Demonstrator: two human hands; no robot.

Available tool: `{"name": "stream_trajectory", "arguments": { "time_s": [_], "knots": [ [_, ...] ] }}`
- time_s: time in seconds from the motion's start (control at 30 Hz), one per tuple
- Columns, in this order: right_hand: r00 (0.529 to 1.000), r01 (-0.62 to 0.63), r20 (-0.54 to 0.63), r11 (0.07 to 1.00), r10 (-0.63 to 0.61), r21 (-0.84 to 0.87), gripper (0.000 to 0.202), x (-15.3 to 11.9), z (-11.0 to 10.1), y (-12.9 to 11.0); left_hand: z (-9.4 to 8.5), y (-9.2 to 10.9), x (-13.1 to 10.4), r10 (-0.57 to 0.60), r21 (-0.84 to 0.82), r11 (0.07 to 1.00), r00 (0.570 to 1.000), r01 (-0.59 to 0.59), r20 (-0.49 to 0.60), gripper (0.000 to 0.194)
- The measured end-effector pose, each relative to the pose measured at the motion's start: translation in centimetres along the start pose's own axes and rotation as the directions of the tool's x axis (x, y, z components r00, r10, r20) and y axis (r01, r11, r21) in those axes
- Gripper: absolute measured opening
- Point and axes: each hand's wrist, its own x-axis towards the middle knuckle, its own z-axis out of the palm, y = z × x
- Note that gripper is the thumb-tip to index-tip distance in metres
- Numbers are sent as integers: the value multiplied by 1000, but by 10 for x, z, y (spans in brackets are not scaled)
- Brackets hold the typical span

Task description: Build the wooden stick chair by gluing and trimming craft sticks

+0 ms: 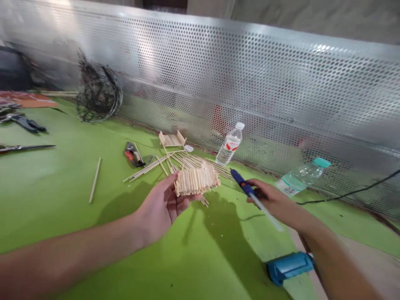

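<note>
At your tbl (68,183): 1 stick block (196,182), 1 glue gun (244,185), 2 bottles (229,146)
L hand (162,203): pinching block
R hand (269,197): wrapped rnd gun
Block: long axis L–R
Gun: nozzle fwd-left

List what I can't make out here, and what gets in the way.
All in the head view:
1. Trigger of the glue gun: hidden by the right hand.
2. Underside of the stick piece: turned away, with the left hand gripping it.
3. Far end of the dark object: cut off by the left edge.
4. Small print on the white-capped bottle: too small.
</note>
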Motion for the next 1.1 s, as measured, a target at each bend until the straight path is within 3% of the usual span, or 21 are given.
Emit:
{"name": "stream_trajectory", "arguments": {
  "time_s": [0.07, 0.17, 0.27, 0.33, 0.4, 0.47, 0.57, 0.73, 1.0, 1.1],
  "knots": [
    [998, 40, -63, 988, -31, 150, 41, -5, -7, -3, 0, 0, 1, 6, -21, 1000, 1000, -7, -4, 36],
    [968, 153, -247, 891, -48, 427, 34, -12, -7, -13, -1, 0, 3, 8, -33, 999, 1000, -9, -13, 38],
    [928, 240, -370, 831, -44, 502, 28, -18, -1, -34, -1, 0, 3, 2, -52, 999, 1000, -3, -16, 40],
    [908, 207, -419, 890, -20, 405, 26, -22, 4, -51, -2, 0, 4, -5, -63, 998, 1000, 6, 5, 42],
    [888, 198, -453, 952, -74, 234, 25, -27, 8, -69, -3, 0, 4, -15, -64, 998, 999, 17, 28, 44],
    [814, 250, -549, 968, -193, 31, 26, -31, 14, -82, -4, 0, 4, -21, -58, 998, 998, 24, 51, 47],
    [720, 342, -586, 925, -373, -168, 24, -33, 21, -93, -6, -1, 4, -21, -56, 998, 997, 25, 74, 52],
    [690, 422, -563, 885, -455, -197, 14, -30, 29, -102, -7, -5, 5, -3, -63, 998, 994, 10, 109, 53],
    [669, 407, -581, 882, -464, -237, 8, -31, 34, -108, -6, -6, 6, 5, -82, 997, 992, 5, 123, 49],
    [682, 409, -566, 883, -463, -230, 9, -31, 34, -109, -4, -5, 5, 8, -87, 996, 991, 4, 133, 47]
  ]
}}
